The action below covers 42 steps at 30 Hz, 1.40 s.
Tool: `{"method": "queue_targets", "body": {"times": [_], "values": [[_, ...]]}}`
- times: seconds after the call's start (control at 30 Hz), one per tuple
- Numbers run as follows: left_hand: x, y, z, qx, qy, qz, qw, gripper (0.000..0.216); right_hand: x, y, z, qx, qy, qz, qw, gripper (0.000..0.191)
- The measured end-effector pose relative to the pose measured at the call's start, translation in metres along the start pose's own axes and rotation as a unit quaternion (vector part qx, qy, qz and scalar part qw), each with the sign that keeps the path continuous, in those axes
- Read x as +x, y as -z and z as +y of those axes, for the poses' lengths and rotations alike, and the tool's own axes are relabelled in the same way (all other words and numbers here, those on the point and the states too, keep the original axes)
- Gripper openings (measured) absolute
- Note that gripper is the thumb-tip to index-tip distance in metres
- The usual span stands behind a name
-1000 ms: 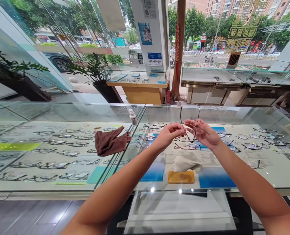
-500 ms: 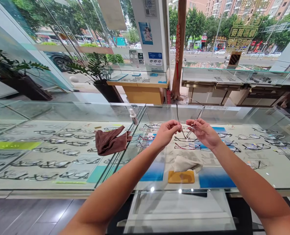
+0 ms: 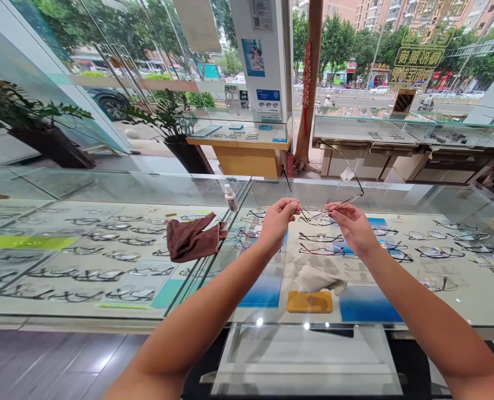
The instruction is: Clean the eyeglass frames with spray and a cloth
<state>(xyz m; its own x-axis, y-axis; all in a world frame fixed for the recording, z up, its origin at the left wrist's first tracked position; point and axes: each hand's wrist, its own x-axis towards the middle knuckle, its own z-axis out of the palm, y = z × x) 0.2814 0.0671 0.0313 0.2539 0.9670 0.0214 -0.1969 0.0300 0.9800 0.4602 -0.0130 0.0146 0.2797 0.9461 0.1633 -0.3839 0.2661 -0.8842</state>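
Observation:
A pair of thin, dark-framed eyeglasses (image 3: pixel 314 215) is held above the glass display counter by both hands. My left hand (image 3: pixel 278 222) pinches the left end of the frame between thumb and fingers. At the opposite end, my right hand (image 3: pixel 352 225) has its fingers closed on the rim. The temples stretch away from me, and a small white tag (image 3: pixel 347 175) hangs by the right one. Below the hands lie a crumpled pale cloth (image 3: pixel 318 279) and a yellow-orange glasses case (image 3: pixel 309 301). To the left are a brown cloth (image 3: pixel 194 238) and a white spray bottle (image 3: pixel 230 198).
Rows of eyeglasses (image 3: pixel 440 251) fill the glass display counter (image 3: pixel 422 325) under its top. Farther back stand another display case (image 3: pixel 247 143), a potted plant (image 3: pixel 184 150) and a wooden post (image 3: pixel 309 83). Large windows face the street.
The eyeglasses have turned from upright and tilted to a more level pose, front toward me. My hands have moved slightly apart, and the view has shifted a little.

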Motion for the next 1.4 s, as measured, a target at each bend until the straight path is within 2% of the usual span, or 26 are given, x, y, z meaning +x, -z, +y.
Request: {"method": "queue_targets", "body": {"times": [0.1,0.2,0.3,0.4,0.53,0.6,0.67,0.87,1.03,1.13,1.23,1.4], "values": [[0.001,0.003,0.000,0.040,0.011,-0.024,0.999,0.027,0.002,0.001,-0.002,0.006,0.011,0.013,1.000,0.036],[0.010,0.012,0.003,0.079,-0.078,0.002,0.994,0.022,0.006,0.007,-0.007,-0.004,0.028,0.028,0.999,0.038],[0.032,0.034,0.013,0.086,-0.184,0.094,0.975,0.014,0.011,0.015,-0.012,-0.014,0.055,0.047,0.997,0.040],[0.057,0.066,0.026,0.117,-0.253,0.224,0.934,0.011,0.016,0.021,-0.014,-0.024,0.072,0.066,0.995,0.041],[0.078,0.104,0.036,0.186,-0.280,0.357,0.871,0.012,0.019,0.026,-0.012,-0.035,0.079,0.075,0.993,0.040],[0.083,0.116,0.036,0.207,-0.287,0.392,0.849,0.011,0.020,0.028,-0.011,-0.036,0.081,0.076,0.993,0.040],[0.086,0.124,0.033,0.217,-0.280,0.410,0.841,0.011,0.021,0.030,-0.010,-0.035,0.082,0.076,0.993,0.040],[0.091,0.130,0.020,0.227,-0.234,0.408,0.853,0.015,0.024,0.033,-0.009,-0.015,0.072,0.091,0.993,0.039],[0.095,0.128,0.012,0.259,-0.197,0.391,0.861,0.015,0.029,0.037,-0.009,0.013,0.060,0.130,0.990,0.039],[0.097,0.128,0.007,0.283,-0.162,0.378,0.867,0.030,0.032,0.039,-0.011,0.017,0.058,0.143,0.988,0.038],[0.099,0.130,0.000,0.306,-0.104,0.352,0.879,0.045,0.035,0.037,-0.019,0.004,0.070,0.132,0.989,0.038],[0.106,0.139,-0.013,0.337,-0.026,0.309,0.889,0.034,0.037,0.018,-0.042,-0.011,0.103,0.088,0.991,0.039]]}}
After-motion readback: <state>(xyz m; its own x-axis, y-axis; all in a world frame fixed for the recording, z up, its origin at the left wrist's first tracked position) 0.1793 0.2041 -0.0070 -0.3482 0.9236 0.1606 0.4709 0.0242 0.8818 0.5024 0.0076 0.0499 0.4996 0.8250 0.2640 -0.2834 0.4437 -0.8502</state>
